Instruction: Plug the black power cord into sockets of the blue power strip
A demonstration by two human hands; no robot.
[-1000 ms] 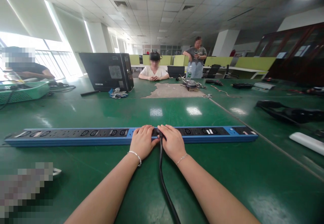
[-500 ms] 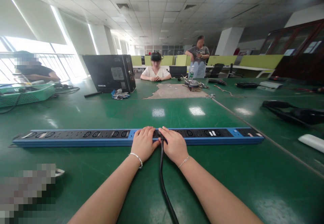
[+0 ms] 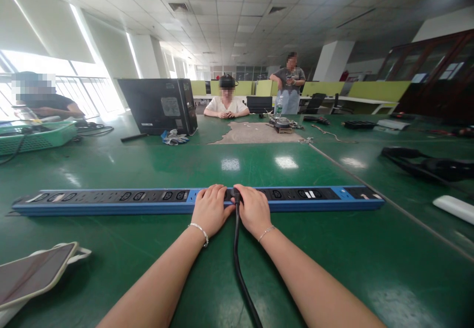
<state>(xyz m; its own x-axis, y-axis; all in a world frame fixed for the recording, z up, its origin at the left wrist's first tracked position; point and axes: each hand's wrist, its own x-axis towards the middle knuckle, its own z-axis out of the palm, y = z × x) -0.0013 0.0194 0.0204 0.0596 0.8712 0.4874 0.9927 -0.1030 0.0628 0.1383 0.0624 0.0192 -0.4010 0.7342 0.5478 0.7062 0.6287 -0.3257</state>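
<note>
Two hands (image 3: 210, 210) (image 3: 255, 210) partly hide the power strip (image 3: 174, 206) and plug (image 3: 236, 195).

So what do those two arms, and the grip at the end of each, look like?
Both are human. The left arm shows no sleeve and wears a thicker silvery bracelet; the right arm shows no sleeve either, with a thin silvery chain bracelet. The left grip and right grip are ordinary fingered hands, without gloves.
</note>
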